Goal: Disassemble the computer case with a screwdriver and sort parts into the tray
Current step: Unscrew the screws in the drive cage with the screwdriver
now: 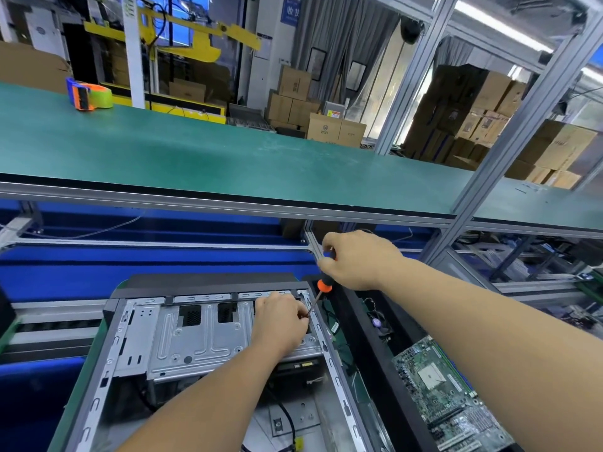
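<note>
Two bare forearms reach in from the bottom edge, both converging on the computer case, which lies open on its side at lower centre w/ its silver drive cage facing up. Left hand sits on the cage near the case's far right corner, fingers curled in tight at the tip of the screwdriver; whether they pinch a screw or the shaft itself can't be told. Right hand is just above that corner, fist wrapped round the handle, orange collar showing below the fingers, shaft slanting down-left to the case's right rail. Inside the case, nearer the camera, black cables and a yellow connector show.

Right of the case: a black tray holding a small fan, and nearer, a green motherboard. Behind the case, a blue conveyor wall, then a green shelf on an aluminium frame. Far left on that shelf, well apart from the case, a tape dispenser, orange and blue w/ green tape. Beyond, stacked cardboard boxes.
</note>
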